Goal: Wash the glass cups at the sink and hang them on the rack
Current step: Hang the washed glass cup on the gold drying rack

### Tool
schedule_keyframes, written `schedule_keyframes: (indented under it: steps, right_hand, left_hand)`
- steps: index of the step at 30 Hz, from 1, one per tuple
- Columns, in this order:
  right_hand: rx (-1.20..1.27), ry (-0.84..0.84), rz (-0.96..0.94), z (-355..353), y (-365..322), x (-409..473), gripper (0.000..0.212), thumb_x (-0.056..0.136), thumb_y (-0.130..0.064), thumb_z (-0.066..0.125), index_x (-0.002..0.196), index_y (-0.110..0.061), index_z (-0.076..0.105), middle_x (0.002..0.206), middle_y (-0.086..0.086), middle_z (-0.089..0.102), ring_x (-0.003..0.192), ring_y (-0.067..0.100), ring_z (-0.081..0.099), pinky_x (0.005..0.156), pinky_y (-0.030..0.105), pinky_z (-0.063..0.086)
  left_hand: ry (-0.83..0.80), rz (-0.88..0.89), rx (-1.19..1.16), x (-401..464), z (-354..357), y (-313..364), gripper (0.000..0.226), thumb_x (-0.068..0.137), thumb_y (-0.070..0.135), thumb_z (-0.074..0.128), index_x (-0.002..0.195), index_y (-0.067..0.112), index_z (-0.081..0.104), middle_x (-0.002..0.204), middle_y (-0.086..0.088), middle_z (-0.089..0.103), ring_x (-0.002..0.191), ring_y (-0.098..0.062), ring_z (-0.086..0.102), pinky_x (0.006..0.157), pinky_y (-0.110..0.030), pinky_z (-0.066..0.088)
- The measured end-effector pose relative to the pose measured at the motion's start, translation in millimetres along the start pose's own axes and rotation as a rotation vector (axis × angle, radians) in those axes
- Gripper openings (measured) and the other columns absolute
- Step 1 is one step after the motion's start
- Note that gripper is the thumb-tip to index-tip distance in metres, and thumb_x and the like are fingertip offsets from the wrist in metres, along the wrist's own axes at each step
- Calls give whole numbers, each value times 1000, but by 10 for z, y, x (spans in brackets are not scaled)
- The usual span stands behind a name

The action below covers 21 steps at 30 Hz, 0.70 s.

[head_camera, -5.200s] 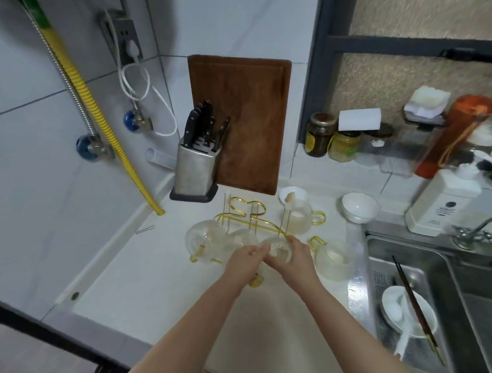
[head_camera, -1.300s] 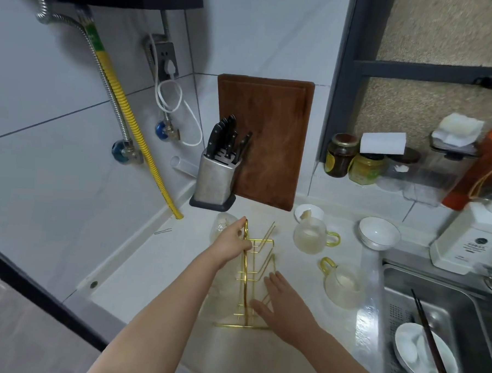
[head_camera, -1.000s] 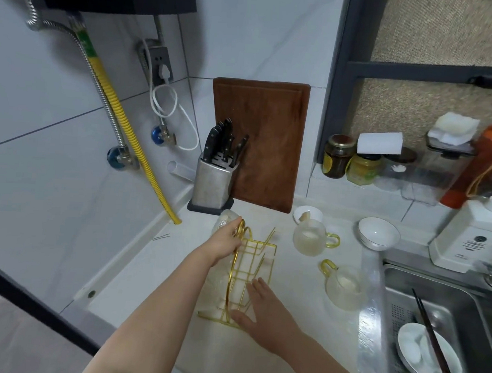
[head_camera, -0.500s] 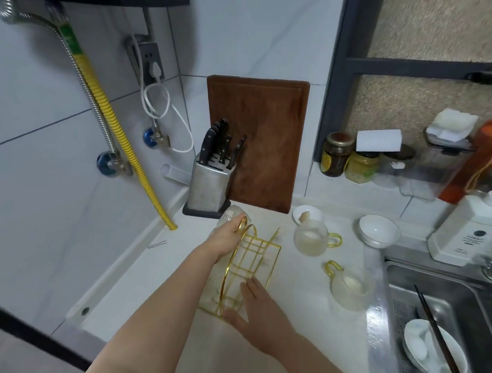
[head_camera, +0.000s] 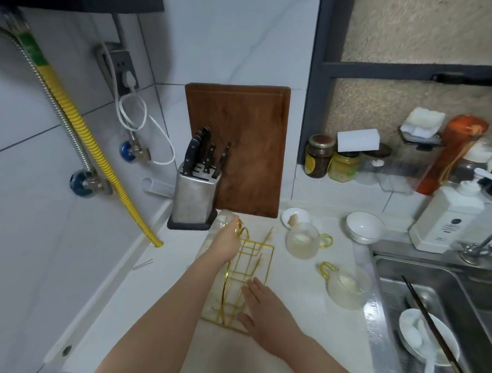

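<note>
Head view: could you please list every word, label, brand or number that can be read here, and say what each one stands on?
No text here can be read.
White pump bottle: a round dark emblem with lines of small print under it, too blurred to read.
Dark jar: a yellow label, too small to read.
Yellow jar: no legible print.

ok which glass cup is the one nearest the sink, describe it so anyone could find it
Start at the steel sink on the right and look just left of its rim, on the white counter. The glass cup there has its yellow handle pointing away from the sink. The other glass cup, farther back by the small dish, has its handle facing the sink side.
</note>
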State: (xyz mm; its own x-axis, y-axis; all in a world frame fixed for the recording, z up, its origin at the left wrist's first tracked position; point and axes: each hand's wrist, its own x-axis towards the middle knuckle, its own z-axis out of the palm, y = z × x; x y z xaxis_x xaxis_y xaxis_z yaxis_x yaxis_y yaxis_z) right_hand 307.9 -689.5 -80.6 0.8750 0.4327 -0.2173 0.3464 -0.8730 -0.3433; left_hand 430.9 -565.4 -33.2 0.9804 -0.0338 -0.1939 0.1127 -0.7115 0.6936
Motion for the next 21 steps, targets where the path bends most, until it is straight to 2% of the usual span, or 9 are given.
schedule_keyframes:
  steps: [1,3,6,8,12,15,16,19,21]
  right_hand:
    - [6,10,8,3,14,4,99,76,-71,-7,152,-10,11,161,7,3,149,20,-2,112,25,-8]
    - [-1,48,28,31,79,20,102,69,-68,-10,152,-14,13,161,8,5,149,22,1,118,31,0]
    - [32,76,101,32,221,18,114,63,-81,-17,152,-17,15,161,5,8,149,21,4,120,39,9]
    - [71,87,166,-1,312,-11,118,55,-77,-21,152,-19,15,161,3,8,149,20,4,121,38,8]
    - [104,108,267,-82,512,-113,75,91,-64,15,151,-20,17,161,2,8,149,19,3,121,36,7]
    - [119,122,333,-103,727,-255,115,61,-85,-13,151,-21,18,160,1,12,149,17,7,121,34,10]
    - [129,140,354,-107,806,-311,114,62,-87,-10,150,-21,19,160,1,13,148,17,8,121,33,11]
    - [163,216,394,-161,1059,-492,66,96,-56,30,150,-19,22,159,2,16,148,17,11,120,31,12]
    - [168,254,412,-190,1271,-612,60,98,-46,39,149,-18,24,158,4,20,147,17,15,119,30,14]
  left_hand:
    - [43,15,61,-16,16,23,52,96,2,36,146,16,32,139,-9,46,122,-26,47,86,-22,35]
    - [111,60,150,-44,41,68,45,93,6,43,138,11,42,134,-10,51,118,-26,49,85,-25,39]
    - [168,147,318,-11,124,70,53,89,17,51,141,12,41,147,-10,40,136,-28,34,110,-38,32]
    - [154,184,399,-39,182,114,58,90,25,51,146,17,36,153,-9,31,143,-27,21,116,-42,23]
    - [179,284,549,-98,339,181,54,94,31,48,145,25,35,157,-3,23,147,-22,10,120,-44,4]
    - [154,378,632,-134,507,256,53,93,32,47,145,25,35,155,-2,28,147,-22,12,119,-44,4]
    - [126,407,626,-160,580,301,54,94,31,47,146,24,34,155,-2,28,147,-22,12,120,-44,4]
    - [42,487,560,-262,864,453,58,94,30,48,148,21,28,155,-2,27,147,-21,11,121,-39,5]
    - [-48,504,496,-325,1079,551,61,95,31,49,149,19,24,156,-1,24,147,-20,11,121,-35,8]
